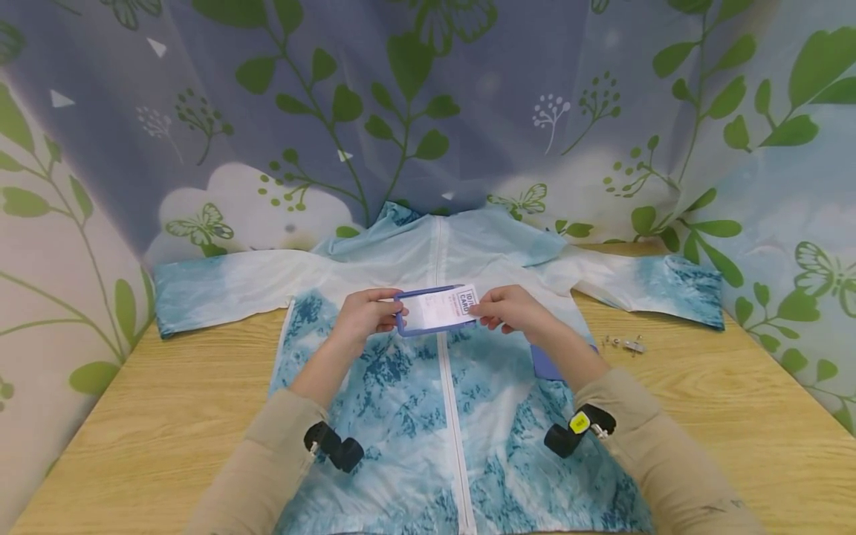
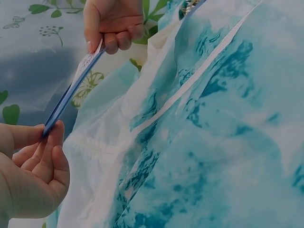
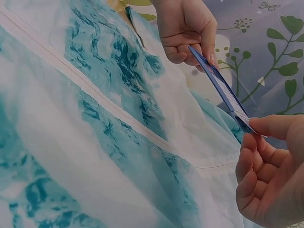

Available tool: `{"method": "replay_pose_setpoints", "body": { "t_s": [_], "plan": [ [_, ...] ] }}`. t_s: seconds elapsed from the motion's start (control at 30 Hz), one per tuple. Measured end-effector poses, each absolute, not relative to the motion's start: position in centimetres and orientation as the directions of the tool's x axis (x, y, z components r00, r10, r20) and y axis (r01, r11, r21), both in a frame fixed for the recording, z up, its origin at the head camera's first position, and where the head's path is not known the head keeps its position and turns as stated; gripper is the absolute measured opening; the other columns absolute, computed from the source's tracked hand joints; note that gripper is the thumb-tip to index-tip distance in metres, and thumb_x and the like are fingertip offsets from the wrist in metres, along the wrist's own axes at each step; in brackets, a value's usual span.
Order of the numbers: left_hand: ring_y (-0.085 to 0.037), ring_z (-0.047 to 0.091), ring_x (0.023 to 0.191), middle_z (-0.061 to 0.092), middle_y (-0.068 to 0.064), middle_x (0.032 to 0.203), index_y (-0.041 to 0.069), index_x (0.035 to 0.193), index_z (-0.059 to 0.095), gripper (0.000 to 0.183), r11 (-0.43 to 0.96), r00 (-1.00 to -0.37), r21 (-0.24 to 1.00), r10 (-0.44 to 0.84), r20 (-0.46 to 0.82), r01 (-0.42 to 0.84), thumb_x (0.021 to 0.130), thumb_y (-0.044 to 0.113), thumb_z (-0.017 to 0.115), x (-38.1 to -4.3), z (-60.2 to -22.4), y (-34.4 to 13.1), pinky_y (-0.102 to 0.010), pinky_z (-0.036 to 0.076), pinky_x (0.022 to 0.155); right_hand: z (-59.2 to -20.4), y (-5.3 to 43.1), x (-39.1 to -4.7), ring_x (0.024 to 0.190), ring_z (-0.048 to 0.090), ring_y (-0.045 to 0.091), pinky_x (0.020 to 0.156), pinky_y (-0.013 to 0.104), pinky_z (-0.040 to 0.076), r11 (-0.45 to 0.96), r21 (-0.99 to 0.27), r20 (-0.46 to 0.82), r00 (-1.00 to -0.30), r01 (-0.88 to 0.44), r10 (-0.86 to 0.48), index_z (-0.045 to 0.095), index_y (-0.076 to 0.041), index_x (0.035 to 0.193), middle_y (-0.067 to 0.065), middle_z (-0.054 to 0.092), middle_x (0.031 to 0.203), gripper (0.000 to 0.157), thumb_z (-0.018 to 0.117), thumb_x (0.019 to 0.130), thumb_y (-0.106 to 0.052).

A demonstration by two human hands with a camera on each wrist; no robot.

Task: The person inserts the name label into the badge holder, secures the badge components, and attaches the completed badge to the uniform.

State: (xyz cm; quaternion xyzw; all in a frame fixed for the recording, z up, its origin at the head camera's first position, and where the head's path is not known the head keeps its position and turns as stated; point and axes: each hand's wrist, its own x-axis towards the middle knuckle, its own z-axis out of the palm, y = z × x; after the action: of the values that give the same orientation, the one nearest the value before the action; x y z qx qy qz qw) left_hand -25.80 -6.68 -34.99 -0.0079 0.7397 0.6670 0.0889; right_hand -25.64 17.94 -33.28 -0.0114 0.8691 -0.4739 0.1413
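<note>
A blue-framed card holder [image 1: 438, 329] is held up over the jacket, tilted. My left hand [image 1: 361, 318] pinches its left end between thumb and fingers. A white card [image 1: 441, 307] printed "ID CARD" lies partly within the frame, its right end sticking out. Thumb and fingers of my right hand [image 1: 513, 308] pinch that protruding end. The left wrist view shows the holder [image 2: 61, 107] edge-on between both hands. In the right wrist view, the card [image 3: 236, 105] shows along the inside of the frame. Below lies a blue-and-white zip jacket [image 1: 374, 423], spread flat with sleeves out.
A flat blue piece [image 1: 545, 364] lies on the jacket, partly hidden by the right forearm. Several small metal pieces [image 1: 631, 345] lie on the wooden table [image 1: 689, 401] at the right. A leaf-patterned curtain [image 1: 428, 111] hangs behind. Each wrist bears a black camera.
</note>
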Motion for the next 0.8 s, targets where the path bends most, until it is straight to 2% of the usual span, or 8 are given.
{"method": "replay_pose_setpoints", "body": {
  "t_s": [0.2,0.33,0.47,0.57,0.73,0.8],
  "plan": [
    [-0.012,0.061,0.067,0.068,-0.016,0.097,0.004,0.126,0.057,0.036,0.112,-0.983,0.985,0.111,-0.145,-0.132,0.091,0.012,0.059,-25.89,-35.19,-6.63,-0.044,0.048,0.084,-33.31,17.43,-25.64,0.074,0.05,0.03,0.059,0.029,0.038,0.584,-0.807,-0.22,-0.963,0.09,-0.156,0.061,-0.001,0.077,0.008,0.057,0.07,0.029,0.066,0.086,-0.028],
    [-0.012,0.06,0.067,0.068,-0.016,0.098,0.004,0.126,0.057,0.036,0.118,-0.983,0.983,0.106,-0.15,-0.137,0.091,0.012,0.059,-26.06,-35.35,-6.54,-0.045,0.047,0.085,-33.45,17.36,-25.71,0.062,0.044,0.024,0.057,0.031,0.035,0.591,-0.804,-0.21,-0.962,0.069,-0.174,0.056,-0.005,0.069,0.006,0.05,0.06,0.03,0.067,0.086,-0.028],
    [-0.013,0.058,0.066,0.068,-0.015,0.097,0.004,0.125,0.058,0.035,0.123,-0.982,0.982,0.102,-0.158,-0.145,0.091,0.011,0.059,-26.14,-35.37,-6.43,-0.046,0.047,0.084,-33.6,17.58,-25.82,0.054,0.038,0.018,0.055,0.031,0.033,0.6,-0.798,-0.209,-0.96,0.056,-0.188,0.055,-0.003,0.07,0.006,0.046,0.057,0.033,0.068,0.085,-0.03],
    [-0.013,0.058,0.066,0.067,-0.015,0.097,0.004,0.125,0.058,0.035,0.124,-0.982,0.981,0.101,-0.161,-0.148,0.091,0.011,0.059,-26.13,-35.36,-6.41,-0.045,0.047,0.083,-33.56,17.79,-25.9,0.061,0.044,0.023,0.057,0.032,0.036,0.605,-0.793,-0.219,-0.961,0.073,-0.17,0.06,-0.002,0.079,0.009,0.052,0.065,0.032,0.068,0.085,-0.032],
    [-0.013,0.058,0.067,0.067,-0.015,0.098,0.004,0.125,0.058,0.035,0.123,-0.981,0.981,0.1,-0.165,-0.152,0.091,0.011,0.059,-26.21,-35.48,-6.44,-0.045,0.047,0.083,-33.42,18.01,-25.99,0.082,0.053,0.033,0.068,0.036,0.043,0.6,-0.794,-0.239,-0.958,0.1,-0.156,0.067,-0.004,0.094,0.014,0.061,0.091,0.029,0.065,0.086,-0.032],
    [-0.014,0.059,0.068,0.067,-0.015,0.099,0.004,0.125,0.058,0.035,0.126,-0.981,0.98,0.105,-0.165,-0.152,0.091,0.012,0.059,-26.24,-35.53,-6.42,-0.045,0.047,0.083,-33.46,18.12,-25.99,0.084,0.053,0.033,0.069,0.035,0.044,0.586,-0.804,-0.246,-0.954,0.101,-0.172,0.068,-0.003,0.098,0.013,0.062,0.092,0.03,0.064,0.087,-0.03]
  ]
}}
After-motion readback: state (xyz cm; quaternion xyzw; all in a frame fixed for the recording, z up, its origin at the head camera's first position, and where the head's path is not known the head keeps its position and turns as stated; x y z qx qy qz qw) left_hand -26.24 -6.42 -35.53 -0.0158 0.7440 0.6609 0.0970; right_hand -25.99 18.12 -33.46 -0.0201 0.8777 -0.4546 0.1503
